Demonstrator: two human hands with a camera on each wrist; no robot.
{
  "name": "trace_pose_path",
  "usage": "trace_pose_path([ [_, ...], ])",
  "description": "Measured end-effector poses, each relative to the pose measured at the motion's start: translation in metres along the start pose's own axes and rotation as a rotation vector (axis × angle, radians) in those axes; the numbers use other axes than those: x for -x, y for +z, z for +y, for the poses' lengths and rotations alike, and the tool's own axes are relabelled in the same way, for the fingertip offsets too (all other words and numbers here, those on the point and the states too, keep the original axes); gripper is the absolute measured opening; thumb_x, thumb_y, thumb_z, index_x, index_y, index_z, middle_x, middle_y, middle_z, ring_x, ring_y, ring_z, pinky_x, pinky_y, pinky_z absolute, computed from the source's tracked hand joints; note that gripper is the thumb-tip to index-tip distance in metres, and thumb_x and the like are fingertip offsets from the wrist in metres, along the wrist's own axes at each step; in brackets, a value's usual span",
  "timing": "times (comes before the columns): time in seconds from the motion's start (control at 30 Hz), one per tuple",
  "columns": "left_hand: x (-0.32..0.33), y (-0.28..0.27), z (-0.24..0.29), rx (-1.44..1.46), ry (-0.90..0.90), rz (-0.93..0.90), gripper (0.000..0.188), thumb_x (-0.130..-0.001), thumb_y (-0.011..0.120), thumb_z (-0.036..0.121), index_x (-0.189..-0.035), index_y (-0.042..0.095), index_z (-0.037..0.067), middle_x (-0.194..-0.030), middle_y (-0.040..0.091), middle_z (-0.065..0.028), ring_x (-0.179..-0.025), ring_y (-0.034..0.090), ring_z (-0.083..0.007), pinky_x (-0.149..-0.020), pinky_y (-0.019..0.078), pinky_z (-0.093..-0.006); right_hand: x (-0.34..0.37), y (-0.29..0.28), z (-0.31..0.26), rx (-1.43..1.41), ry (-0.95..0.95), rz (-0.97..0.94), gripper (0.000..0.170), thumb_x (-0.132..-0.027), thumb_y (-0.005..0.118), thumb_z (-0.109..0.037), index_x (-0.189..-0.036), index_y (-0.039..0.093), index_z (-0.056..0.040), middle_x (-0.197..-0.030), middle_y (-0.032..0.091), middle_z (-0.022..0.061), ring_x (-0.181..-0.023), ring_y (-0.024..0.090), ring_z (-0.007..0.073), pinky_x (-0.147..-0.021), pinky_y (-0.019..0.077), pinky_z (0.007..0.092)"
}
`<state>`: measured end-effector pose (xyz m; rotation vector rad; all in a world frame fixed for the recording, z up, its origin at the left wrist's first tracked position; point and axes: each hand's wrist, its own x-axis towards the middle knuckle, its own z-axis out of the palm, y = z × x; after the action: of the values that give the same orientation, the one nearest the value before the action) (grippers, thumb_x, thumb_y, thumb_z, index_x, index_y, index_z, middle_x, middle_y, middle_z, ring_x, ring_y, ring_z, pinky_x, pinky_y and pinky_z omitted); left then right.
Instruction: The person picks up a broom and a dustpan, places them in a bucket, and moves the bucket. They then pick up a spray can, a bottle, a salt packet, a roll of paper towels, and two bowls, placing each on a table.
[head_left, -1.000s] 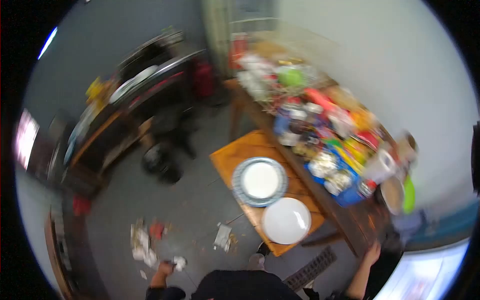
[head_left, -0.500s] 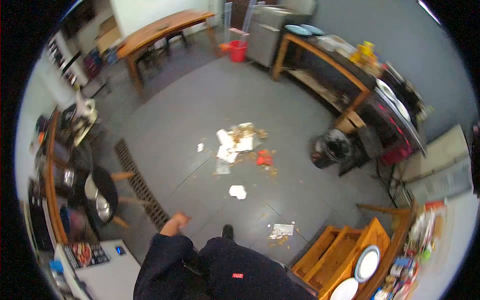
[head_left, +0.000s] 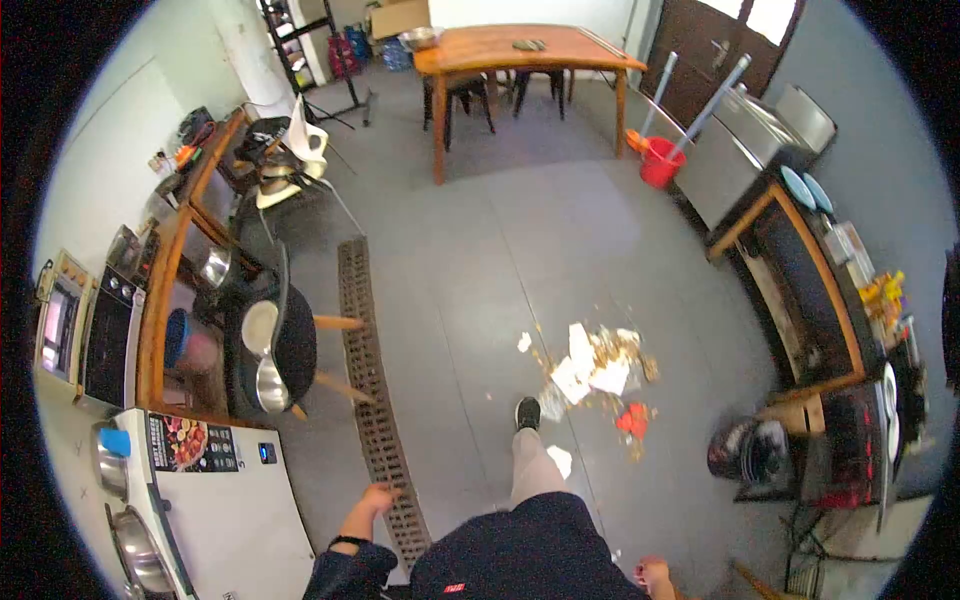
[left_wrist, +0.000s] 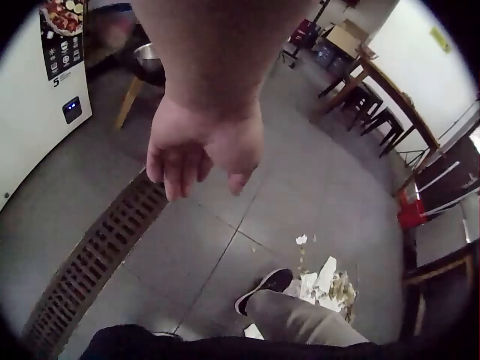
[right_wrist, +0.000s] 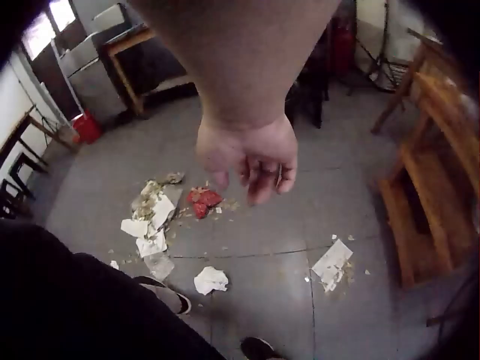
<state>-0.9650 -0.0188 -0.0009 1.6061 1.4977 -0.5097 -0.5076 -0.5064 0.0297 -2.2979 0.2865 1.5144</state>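
Observation:
My left hand [head_left: 378,500] hangs above the floor drain grate [head_left: 372,400], its fingers loosely bent around nothing in the left wrist view [left_wrist: 202,154]. Low at the right of the head view is my right hand [head_left: 654,574]; in the right wrist view its fingers [right_wrist: 262,180] dangle loosely with nothing in them. Beyond it on the floor lie a heap of white paper and brown scraps [right_wrist: 159,210], a red crumpled piece [right_wrist: 202,201], a white crumpled piece [right_wrist: 211,280] and a flat white piece with crumbs [right_wrist: 332,262].
A white appliance [head_left: 225,520] stands at the left, near a black round chair [head_left: 290,350]. A black bin [head_left: 745,450] is at the right. Farther off are a wooden table [head_left: 530,48], a red bucket [head_left: 661,163] and a white chair [head_left: 305,145]. Wooden steps [right_wrist: 431,210] stand at right.
The head view has swung from the cluttered table and plates to the wooden table and door. One foot is now forward, nearer the heap. Both hands remain without anything held.

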Motion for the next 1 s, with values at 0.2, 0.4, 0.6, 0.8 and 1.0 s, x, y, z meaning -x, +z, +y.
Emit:
trace_pose_path([
  [0.2,-0.078,-0.044,0.011,0.332,-0.102,0.038,0.047,-0.070,0.056,0.034,-0.101,0.051,0.000,-0.095,0.056,-0.0151,-0.085,0.054,-0.0243,-0.072,0.0425,-0.0310,-0.179,-0.028,-0.125,0.110,-0.093,-0.111,0.015,-0.077,0.043,-0.014,-0.088,0.053,-0.0080,-0.068,0.056,0.0107,-0.046,0.052,0.0197,-0.037,0.0370,0.0307],
  [0.4,-0.092,-0.123,0.085,0.469,-0.154,0.156,0.054,-0.071,0.057,0.034,-0.109,0.043,-0.002,-0.094,0.055,-0.0163,-0.083,0.054,-0.0229,-0.065,0.0450,-0.0301,-0.185,-0.017,-0.445,-0.114,-0.393,0.007,0.018,-0.072,0.052,-0.007,-0.085,0.051,0.0044,-0.067,0.056,0.0140,-0.050,0.054,0.0206,-0.042,0.0444,0.0306],
  [0.6,-0.102,-0.171,0.153,0.958,-0.478,0.068,0.045,-0.070,0.057,0.036,-0.099,0.050,0.002,-0.082,0.056,-0.0105,-0.069,0.055,-0.0208,-0.057,0.0439,-0.0341,-0.156,0.044,-0.732,0.516,-0.708,0.063,0.032,-0.070,0.056,-0.010,-0.098,0.049,0.0039,-0.076,0.057,0.0139,-0.062,0.056,0.0201,-0.051,0.0467,0.0292],
  [0.8,-0.135,-0.276,0.217,1.098,-0.481,0.202,0.043,-0.082,0.038,0.036,-0.109,0.046,0.003,-0.096,0.053,-0.0107,-0.075,0.052,-0.0217,-0.072,0.0416,-0.0312,-0.162,0.083,-0.889,0.487,-0.754,-0.033,0.021,-0.073,0.054,-0.009,-0.090,0.050,0.0029,-0.069,0.055,0.0095,-0.058,0.053,0.0172,-0.050,0.0461,0.0296],
  [1.0,-0.327,-0.377,0.221,0.245,-0.453,0.164,0.050,-0.073,0.049,0.036,-0.109,0.044,0.001,-0.103,0.051,-0.0134,-0.089,0.050,-0.0253,-0.079,0.0394,-0.0320,-0.302,0.031,-0.887,0.176,-0.181,-0.374,0.029,-0.079,0.043,-0.022,-0.097,0.049,-0.0002,-0.075,0.057,0.0119,-0.064,0.056,0.0216,-0.049,0.0457,0.0336],
])
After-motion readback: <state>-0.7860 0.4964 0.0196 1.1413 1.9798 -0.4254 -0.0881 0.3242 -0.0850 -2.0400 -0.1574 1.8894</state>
